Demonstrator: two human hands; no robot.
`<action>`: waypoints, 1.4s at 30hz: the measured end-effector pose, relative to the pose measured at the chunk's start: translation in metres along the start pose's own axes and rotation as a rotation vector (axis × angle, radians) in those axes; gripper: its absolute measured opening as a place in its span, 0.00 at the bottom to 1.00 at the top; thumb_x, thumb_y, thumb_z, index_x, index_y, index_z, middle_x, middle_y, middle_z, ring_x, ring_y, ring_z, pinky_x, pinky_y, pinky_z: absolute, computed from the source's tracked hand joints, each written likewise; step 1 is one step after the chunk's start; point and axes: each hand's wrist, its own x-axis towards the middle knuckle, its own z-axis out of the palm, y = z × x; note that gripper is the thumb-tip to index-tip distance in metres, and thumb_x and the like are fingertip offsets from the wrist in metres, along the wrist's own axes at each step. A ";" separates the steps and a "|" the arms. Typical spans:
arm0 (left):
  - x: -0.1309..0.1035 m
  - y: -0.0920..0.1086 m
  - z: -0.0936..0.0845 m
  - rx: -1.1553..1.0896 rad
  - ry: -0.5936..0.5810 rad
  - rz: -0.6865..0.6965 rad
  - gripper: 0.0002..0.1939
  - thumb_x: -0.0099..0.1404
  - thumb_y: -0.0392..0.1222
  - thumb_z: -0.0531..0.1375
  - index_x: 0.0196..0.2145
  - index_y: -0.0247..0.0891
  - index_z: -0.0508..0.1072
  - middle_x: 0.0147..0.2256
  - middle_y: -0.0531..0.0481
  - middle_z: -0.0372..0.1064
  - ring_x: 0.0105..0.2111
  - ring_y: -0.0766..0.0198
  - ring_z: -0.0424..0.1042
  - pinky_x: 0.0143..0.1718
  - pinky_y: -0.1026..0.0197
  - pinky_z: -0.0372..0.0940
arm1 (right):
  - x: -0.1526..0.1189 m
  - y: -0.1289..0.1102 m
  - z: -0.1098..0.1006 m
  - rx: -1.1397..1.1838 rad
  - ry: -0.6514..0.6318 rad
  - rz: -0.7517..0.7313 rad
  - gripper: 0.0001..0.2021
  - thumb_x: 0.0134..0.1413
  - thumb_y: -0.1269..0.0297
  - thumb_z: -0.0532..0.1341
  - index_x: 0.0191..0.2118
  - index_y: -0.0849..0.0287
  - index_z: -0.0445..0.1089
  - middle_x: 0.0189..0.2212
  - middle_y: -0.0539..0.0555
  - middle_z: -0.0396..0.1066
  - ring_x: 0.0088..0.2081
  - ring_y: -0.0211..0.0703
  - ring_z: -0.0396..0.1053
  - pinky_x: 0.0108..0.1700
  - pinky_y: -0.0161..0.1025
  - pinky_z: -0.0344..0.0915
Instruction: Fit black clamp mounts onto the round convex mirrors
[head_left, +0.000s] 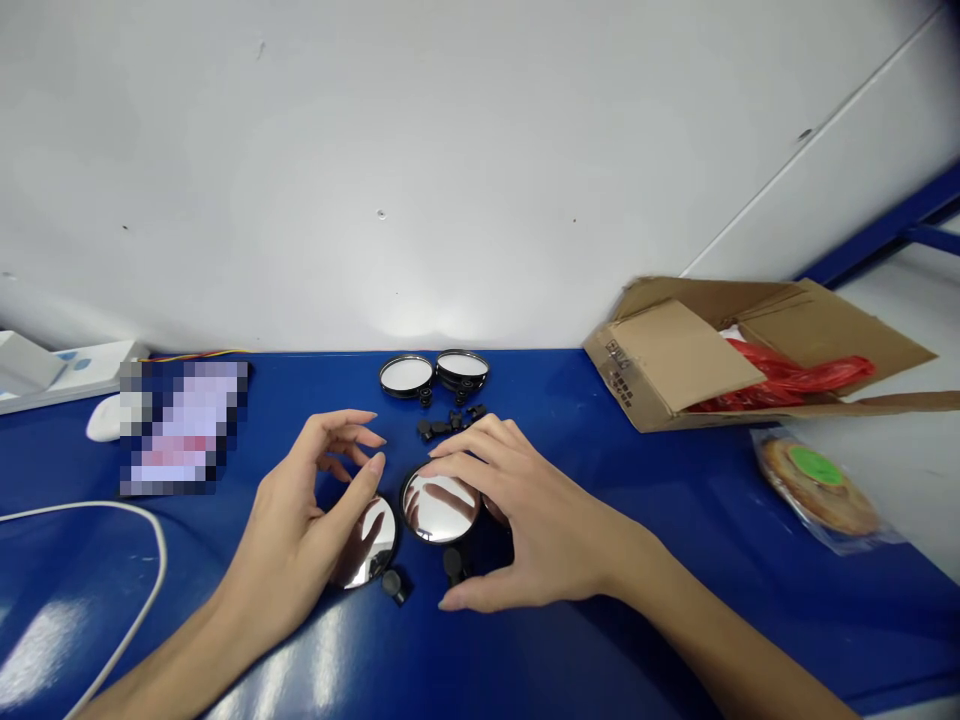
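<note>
Two round mirrors with black rims lie close together near the front of the blue table. My left hand (pixel 311 515) hovers over the left mirror (pixel 375 540), its curved fingers apart and holding nothing; it hides part of the glass. Over the right mirror (pixel 441 508) arches my right hand (pixel 517 515), thumb spread from the fingers, with nothing gripped. Its fingertips overlap the mirror's far edge; whether they touch cannot be told. The thumb is near a black mount (pixel 454 565) below that mirror. Another black mount (pixel 394 585) sits by the left mirror.
Farther back are a round mirror (pixel 406 374), more mirrors (pixel 463 367) apparently stacked, and several small black clamp parts (pixel 442 428). An open cardboard box (pixel 652 365) stands right, near a wrapped round food item (pixel 817 480). A phone-like device (pixel 184 430) and white cable (pixel 161 560) lie left.
</note>
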 end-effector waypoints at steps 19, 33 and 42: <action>0.011 -0.003 -0.008 0.278 -0.115 0.205 0.22 0.84 0.61 0.61 0.68 0.57 0.77 0.75 0.47 0.66 0.73 0.41 0.68 0.60 0.46 0.77 | -0.001 -0.004 0.003 -0.086 0.057 -0.006 0.34 0.68 0.42 0.77 0.70 0.52 0.72 0.67 0.63 0.74 0.64 0.62 0.68 0.66 0.62 0.65; 0.040 -0.018 -0.005 0.495 -0.309 0.339 0.33 0.90 0.61 0.51 0.84 0.52 0.59 0.88 0.45 0.40 0.87 0.41 0.41 0.83 0.27 0.42 | 0.002 0.010 0.008 -0.268 0.398 0.145 0.10 0.83 0.63 0.61 0.61 0.54 0.77 0.53 0.59 0.83 0.53 0.58 0.73 0.54 0.57 0.64; 0.046 -0.021 0.000 0.518 -0.303 0.367 0.33 0.91 0.58 0.47 0.85 0.44 0.57 0.87 0.42 0.45 0.87 0.44 0.42 0.83 0.30 0.45 | 0.000 0.024 0.011 -0.349 0.399 0.244 0.18 0.81 0.73 0.54 0.59 0.56 0.82 0.51 0.61 0.81 0.50 0.58 0.69 0.50 0.57 0.64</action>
